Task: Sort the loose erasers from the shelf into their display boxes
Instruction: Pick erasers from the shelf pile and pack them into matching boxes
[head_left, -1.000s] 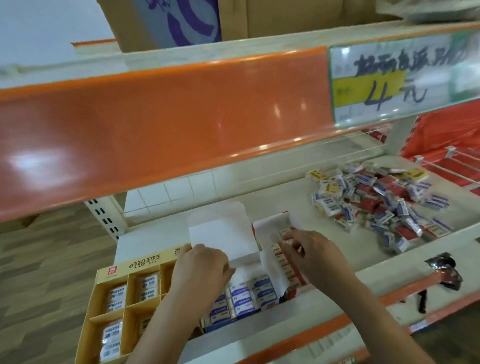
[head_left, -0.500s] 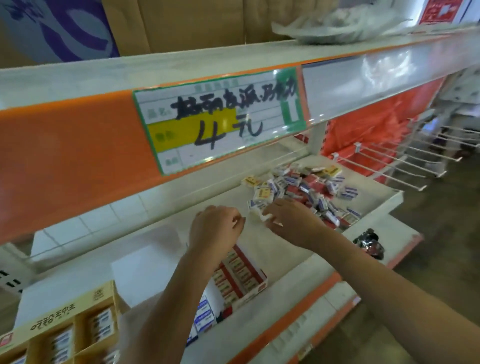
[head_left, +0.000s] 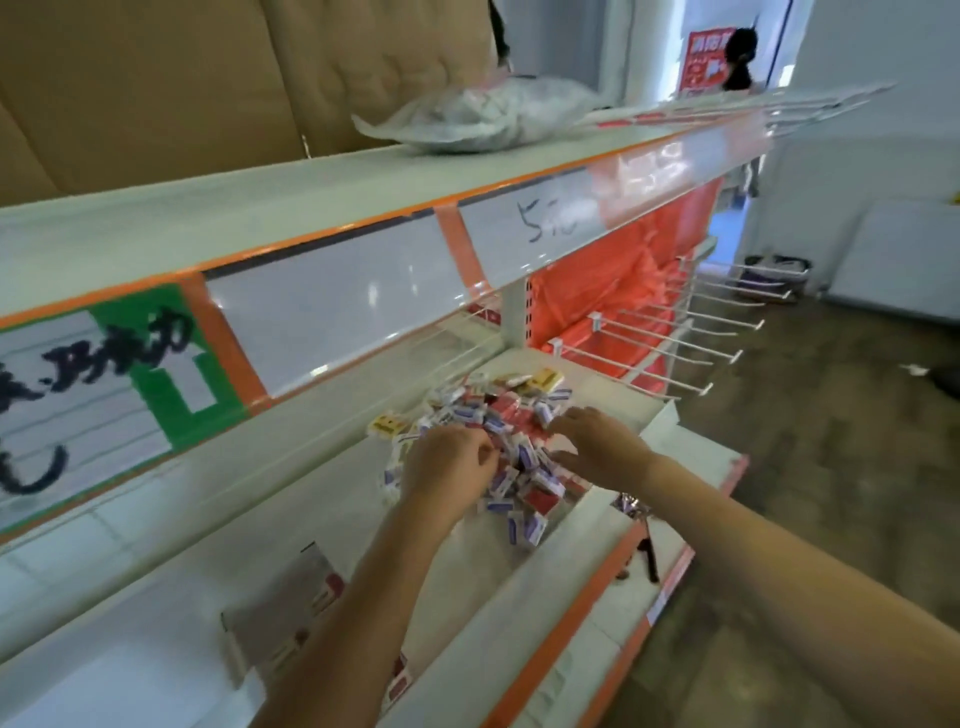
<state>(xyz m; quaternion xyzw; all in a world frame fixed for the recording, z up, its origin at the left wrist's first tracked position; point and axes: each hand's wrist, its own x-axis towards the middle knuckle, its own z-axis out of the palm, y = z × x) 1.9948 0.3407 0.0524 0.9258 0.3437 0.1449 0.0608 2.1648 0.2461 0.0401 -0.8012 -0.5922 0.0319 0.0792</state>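
Reaching with both arms, I have my left hand (head_left: 449, 460) and right hand (head_left: 597, 447) on one heap of loose erasers (head_left: 511, 415) on the white shelf (head_left: 332, 525). Left fingers curl into the heap; whether they grip one, I cannot tell. Right fingers lie spread. One display box (head_left: 311, 608) is partly hidden behind my left forearm. Erasers are too many and blurred to count.

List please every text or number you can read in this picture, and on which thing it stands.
"5" and blurred strokes: handwritten price strip.
Black handwritten Chinese characters, unreadable: green-edged price label.
Red poster: too blurred.
Loose erasers: print too small.
Display box: print unreadable.
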